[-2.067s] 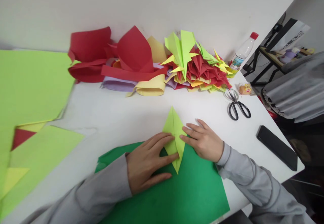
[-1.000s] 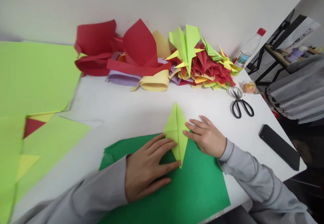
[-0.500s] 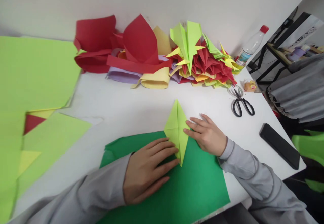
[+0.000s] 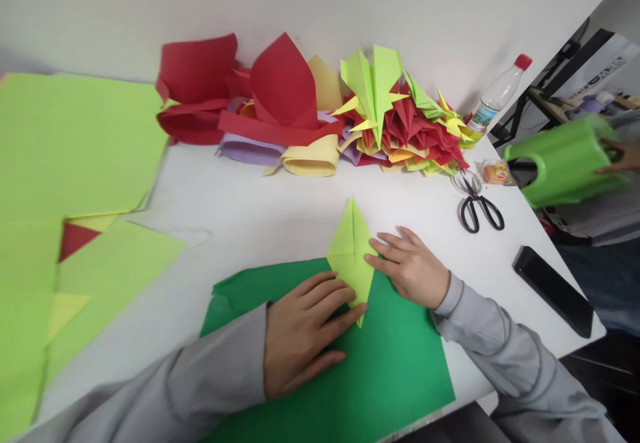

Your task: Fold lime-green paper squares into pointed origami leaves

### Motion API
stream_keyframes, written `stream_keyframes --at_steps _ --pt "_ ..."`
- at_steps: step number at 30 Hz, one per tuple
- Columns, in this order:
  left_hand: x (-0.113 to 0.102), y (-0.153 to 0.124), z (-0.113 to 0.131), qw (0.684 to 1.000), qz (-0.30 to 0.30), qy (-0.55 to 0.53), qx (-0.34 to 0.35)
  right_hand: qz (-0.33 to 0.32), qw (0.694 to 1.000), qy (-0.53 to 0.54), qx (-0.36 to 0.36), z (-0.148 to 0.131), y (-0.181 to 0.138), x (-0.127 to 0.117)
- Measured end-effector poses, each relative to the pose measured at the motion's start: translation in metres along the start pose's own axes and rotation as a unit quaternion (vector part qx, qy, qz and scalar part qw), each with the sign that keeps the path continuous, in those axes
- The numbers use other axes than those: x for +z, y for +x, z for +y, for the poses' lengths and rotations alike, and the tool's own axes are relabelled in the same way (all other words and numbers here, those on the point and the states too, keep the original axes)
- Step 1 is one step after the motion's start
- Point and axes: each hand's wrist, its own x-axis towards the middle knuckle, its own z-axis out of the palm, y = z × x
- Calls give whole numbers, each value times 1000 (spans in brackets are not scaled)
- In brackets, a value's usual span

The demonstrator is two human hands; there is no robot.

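A lime-green paper folded into a long diamond [image 4: 354, 236] lies partly on a dark green sheet [image 4: 395, 363], its upper tip over the white table. A crease runs down its middle, with a fainter one across. My left hand [image 4: 313, 329] rests with fingers stretched over the lower left part of the diamond. Its fingertips press near the bottom point. On the other side, my right hand [image 4: 413, 266] has its fingers spread, the tips touching the diamond's right corner. Neither hand grips the paper.
Lime-green sheets [image 4: 85, 143] cover the left. Curled red paper [image 4: 283, 83] and folded paper pieces [image 4: 410, 123] line the wall. Scissors [image 4: 475, 206], a wrapped snack [image 4: 495, 173], a bottle [image 4: 497, 96] and a black phone [image 4: 553, 289] stand or lie right. Another person's hand [image 4: 623, 156] holds a green plastic stool [image 4: 560, 159].
My left hand has slid a little right along the diamond's lower part. My right hand stays at the corner. The green stool has risen into view at the right, held by another person.
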Motion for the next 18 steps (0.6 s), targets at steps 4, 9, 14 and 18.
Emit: stream_keyframes --at_steps 4,9,14,18 --pt "0 0 0 1000 4 6 6 1 1000 1 -3 0 0 0" --pt "1 -1 0 1000 1 7 8 4 1000 5 0 0 0 0" --pt "0 -2 1 1000 0 10 5 8 1000 11 0 -1 1 -1" --pt "0 -1 3 1000 7 12 4 -1 1000 12 6 -1 1 -1"
